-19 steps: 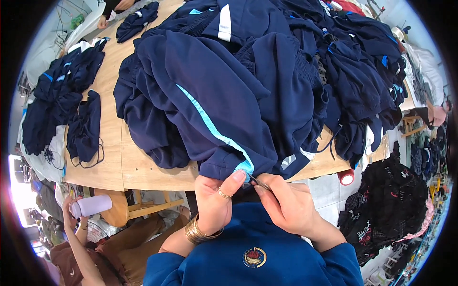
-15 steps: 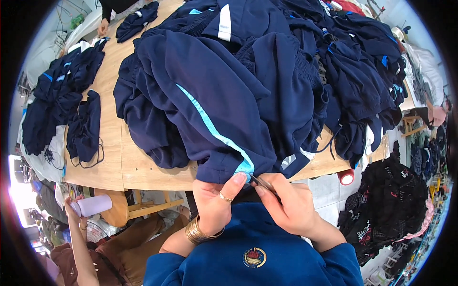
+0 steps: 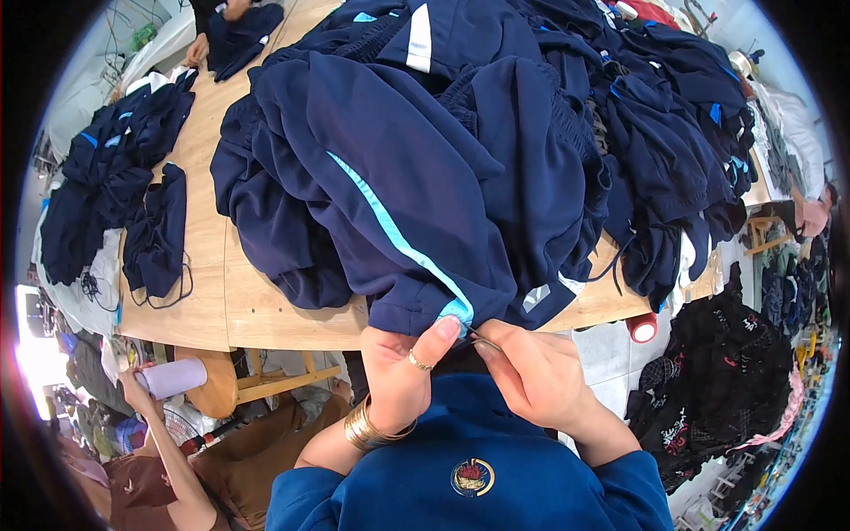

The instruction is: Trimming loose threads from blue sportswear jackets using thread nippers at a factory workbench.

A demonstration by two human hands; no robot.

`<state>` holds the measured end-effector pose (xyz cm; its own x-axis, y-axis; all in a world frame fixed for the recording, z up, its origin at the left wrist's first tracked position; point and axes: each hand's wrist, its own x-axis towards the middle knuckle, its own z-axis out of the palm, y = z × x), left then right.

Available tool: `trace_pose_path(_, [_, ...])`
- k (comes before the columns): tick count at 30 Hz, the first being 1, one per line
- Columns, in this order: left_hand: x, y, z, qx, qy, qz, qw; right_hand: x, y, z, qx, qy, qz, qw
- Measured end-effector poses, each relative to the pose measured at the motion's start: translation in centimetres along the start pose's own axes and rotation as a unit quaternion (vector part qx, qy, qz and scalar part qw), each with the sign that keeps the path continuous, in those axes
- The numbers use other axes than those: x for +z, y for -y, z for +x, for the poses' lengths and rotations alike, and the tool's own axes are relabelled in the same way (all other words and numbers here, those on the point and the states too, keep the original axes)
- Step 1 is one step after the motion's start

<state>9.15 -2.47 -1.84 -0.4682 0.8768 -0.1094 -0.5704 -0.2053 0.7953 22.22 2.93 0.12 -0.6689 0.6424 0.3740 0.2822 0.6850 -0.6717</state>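
Navy trousers (image 3: 390, 168) with a light-blue side stripe lie on the pile in front of me, one leg end hanging at the table's near edge. My left hand (image 3: 398, 367) pinches the hem where the stripe ends, its thumb on the light-blue fabric. Just right of that, my right hand (image 3: 536, 367) is closed around slim dark metal thread snips (image 3: 486, 341). Their tip points at the hem corner beside my left thumb. Most of the snips is hidden in my fingers.
The wooden table (image 3: 208, 305) carries more navy garments (image 3: 124, 159) at left and a heap (image 3: 660, 133) at right. A red-rimmed cylinder (image 3: 644, 328) and black patterned cloth (image 3: 717, 389) are at right. At lower left, a seated person holds a lilac bottle (image 3: 173, 379). Another person's hand (image 3: 197, 50) is far left.
My right hand has shifted slightly, and the snips show less between my fingers. At far left, the other person has lifted a navy garment. The seated person has leaned, lowering the bottle arm.
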Motion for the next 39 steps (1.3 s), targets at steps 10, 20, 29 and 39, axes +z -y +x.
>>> trace_pose_path(10, [0.4, -0.4, -0.1, 0.044, 0.022, 0.043, 0.998, -1.0, 0.7, 0.3, 0.150, 0.059, 0.171, 0.972])
trace_pose_path(20, [-0.3, 0.6, -0.1, 0.145, 0.025, 0.137, 0.980, -0.2, 0.7, 0.1, 0.081, 0.013, 0.068, 0.994])
trace_pose_path(29, [-0.4, 0.0, 0.1, -0.012, 0.030, -0.019, 0.999, 0.2, -0.1, 0.1, -0.012, -0.023, 0.012, 1.000])
trace_pose_path(39, [-0.1, 0.0, -0.1, 0.057, 0.047, 0.072, 0.995, -1.1, 0.7, 0.1, 0.186, 0.047, 0.231, 0.954])
